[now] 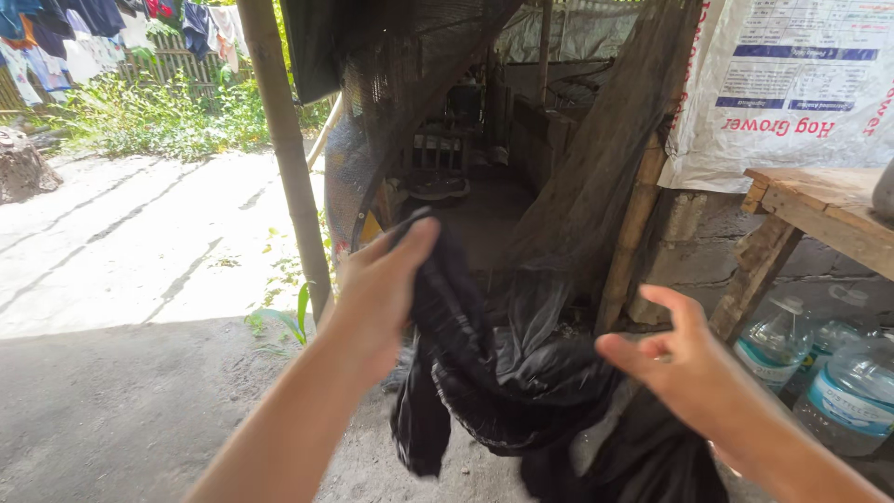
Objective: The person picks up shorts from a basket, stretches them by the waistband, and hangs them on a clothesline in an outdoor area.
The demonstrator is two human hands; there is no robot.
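The left hand (382, 284) is raised with its fingers closed over the upper edge of a black plastic bag (494, 373), thumb side hidden behind the film, so the bag hangs down and to the right from that grip. The right hand (684, 359) sits lower and to the right, fingers spread and loosely curled, touching or just beside the bag's bunched lower folds; whether it pinches any film I cannot tell. The bag's long axis runs from the left hand's grip down toward the right wrist. It is glossy, crumpled and limp, with a loose tail dangling below the left forearm. Behind it hangs dark mesh netting (596, 168) beside a bamboo post (284, 149); clear water bottles (852, 391) stand under a wooden table (819, 200) at the right.
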